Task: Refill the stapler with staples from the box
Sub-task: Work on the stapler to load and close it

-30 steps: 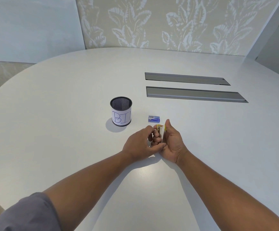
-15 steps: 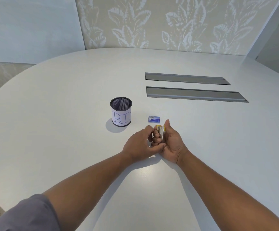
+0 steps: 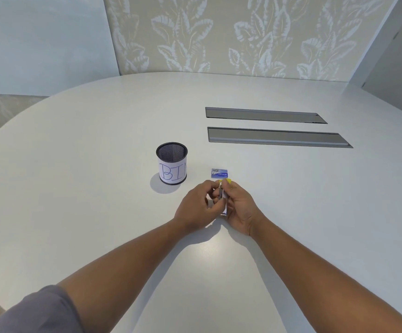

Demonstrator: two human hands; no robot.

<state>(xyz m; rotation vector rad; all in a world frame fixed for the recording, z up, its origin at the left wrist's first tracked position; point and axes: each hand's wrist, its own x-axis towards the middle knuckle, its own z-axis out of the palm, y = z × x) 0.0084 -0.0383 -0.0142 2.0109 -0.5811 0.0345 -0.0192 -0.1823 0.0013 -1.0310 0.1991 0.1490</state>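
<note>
Both forearms reach in from the near edge of the table [image 3: 75, 188] and meet near its middle. The right hand [image 3: 239, 205] curls round the stapler [image 3: 222, 197], held on end, yellow tip up. The left hand [image 3: 198, 207], fingers curled, pinches at the stapler's left side; what it pinches is too small to tell. Just beyond lies the staple box [image 3: 219, 173]. Left of it stands a mesh cup [image 3: 172, 163] labelled "BI". Farther toward the far right edge lie two grey slots [image 3: 274, 127].
</note>
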